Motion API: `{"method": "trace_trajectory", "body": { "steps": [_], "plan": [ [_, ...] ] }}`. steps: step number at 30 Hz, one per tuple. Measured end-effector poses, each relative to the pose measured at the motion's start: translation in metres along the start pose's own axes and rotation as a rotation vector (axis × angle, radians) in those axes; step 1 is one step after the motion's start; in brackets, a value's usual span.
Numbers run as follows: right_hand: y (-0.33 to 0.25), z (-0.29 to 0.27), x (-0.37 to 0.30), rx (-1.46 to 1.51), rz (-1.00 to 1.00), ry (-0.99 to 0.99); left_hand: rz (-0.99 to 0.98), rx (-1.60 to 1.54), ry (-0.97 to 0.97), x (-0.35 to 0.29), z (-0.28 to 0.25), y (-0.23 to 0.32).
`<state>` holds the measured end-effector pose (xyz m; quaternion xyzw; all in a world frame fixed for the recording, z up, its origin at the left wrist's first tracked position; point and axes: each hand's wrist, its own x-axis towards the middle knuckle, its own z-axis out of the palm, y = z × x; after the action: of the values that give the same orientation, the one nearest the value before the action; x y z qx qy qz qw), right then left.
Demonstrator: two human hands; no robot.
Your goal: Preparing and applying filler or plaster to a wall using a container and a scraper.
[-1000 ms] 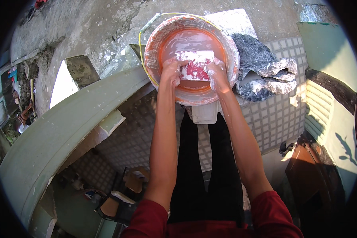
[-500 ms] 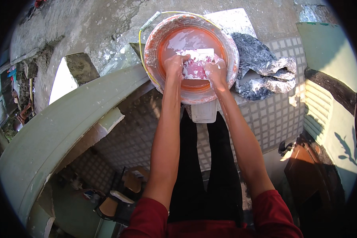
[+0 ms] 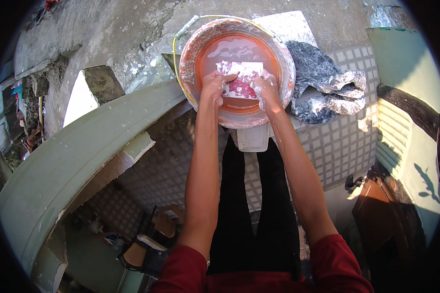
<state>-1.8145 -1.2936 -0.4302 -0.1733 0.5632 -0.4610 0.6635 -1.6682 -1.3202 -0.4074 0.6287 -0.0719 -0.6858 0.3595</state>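
Pink-red slab (image 3: 243,84) bridged the gap between two hands

The slab, flat, rectangular and smeared with white, lay directly between the fingers of the left hand (image 3: 213,89) and those of the right hand (image 3: 266,91). Its long axis ran crosswise, from one set of fingers to the other, and neither hand was clearly nearer: each met an end. Both hands pinched it; the left thumb reached inward over the upper face, while the right thumb pressed close to the right end. How the fingers curled beneath could not be told.

Around the fingers stood the bucket (image 3: 286,61), its cloudy liquid (image 3: 230,49) showing beyond them; whether the slab touched it was unclear. A clear plastic container (image 3: 253,140) sat nearer the body than the fingers, and crumpled dark sheeting (image 3: 310,58) lay to their right.
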Motion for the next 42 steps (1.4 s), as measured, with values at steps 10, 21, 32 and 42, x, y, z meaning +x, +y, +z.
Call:
{"method": "trace_trajectory", "body": {
  "steps": [10,21,32,42],
  "plan": [
    [-0.004,-0.002,0.000,-0.514,-0.080,0.130,0.037,0.212,0.236,0.003,0.011,0.001],
    [-0.012,0.012,-0.009,-0.651,-0.171,0.147,0.115,0.020,0.435,0.023,0.018,-0.006],
    [0.002,0.000,0.006,0.139,-0.023,-0.072,0.077,0.000,0.017,0.002,-0.004,-0.016],
    [0.001,-0.009,0.027,0.139,0.195,-0.121,0.050,0.128,0.054,-0.001,-0.005,-0.017]
  ]
}}
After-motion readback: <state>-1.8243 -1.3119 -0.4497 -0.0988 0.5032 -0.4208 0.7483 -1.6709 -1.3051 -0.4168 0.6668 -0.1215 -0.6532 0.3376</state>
